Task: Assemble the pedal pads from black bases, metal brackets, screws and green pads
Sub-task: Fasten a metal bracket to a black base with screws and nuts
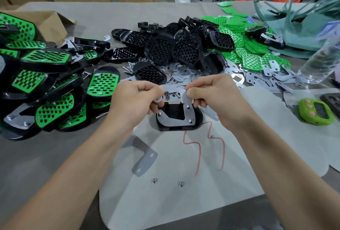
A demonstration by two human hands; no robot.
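Observation:
A black base (197, 119) lies on a pale mat (184, 202) in front of me, with a metal bracket (174, 122) lying on it over three screw ends. Above it, my left hand (132, 99) and my right hand (215, 95) both pinch a second metal bracket (173, 89), one at each end. Another grey bracket (141, 158) lies loose on the mat's left edge. Two nuts (154, 181) sit near the mat's middle, and a third nut (212, 137) lies to the right.
Finished green-and-black pedals (55, 89) are heaped on the left beside a cardboard box (47, 23). Black bases (171, 45), green pads (248, 49) and loose brackets (266, 76) are piled behind. A plastic bottle (320, 62) and a green timer (316, 111) stand at right.

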